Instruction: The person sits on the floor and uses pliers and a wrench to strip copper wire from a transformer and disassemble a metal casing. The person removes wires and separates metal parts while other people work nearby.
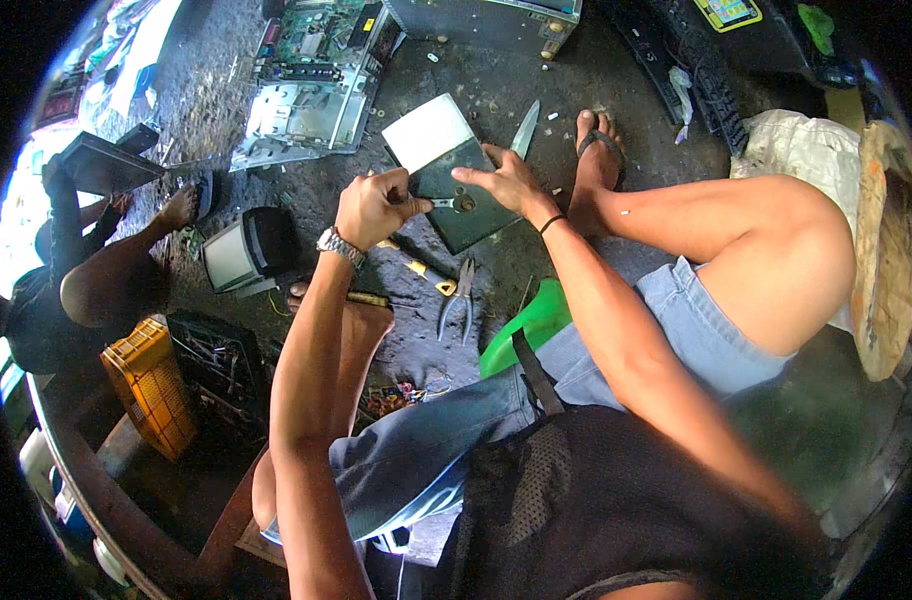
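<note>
A flat dark rectangular case with a white panel at its far end is between my two hands, tilted above the ground. My left hand, with a watch on the wrist, is closed, thumb pressed against a short silver metal piece. That piece reaches to a round spot on the case; its exact kind is unclear. My right hand grips the case's right edge, thumb on top. Just beyond it a knife blade points away; its handle is hidden. Pliers and a yellow-and-black handled tool lie below the case.
An opened computer chassis with circuit board and a metal computer case stand ahead. At left a person holds a dark panel. A yellow crate, a green plastic seat and a white sack are close around me.
</note>
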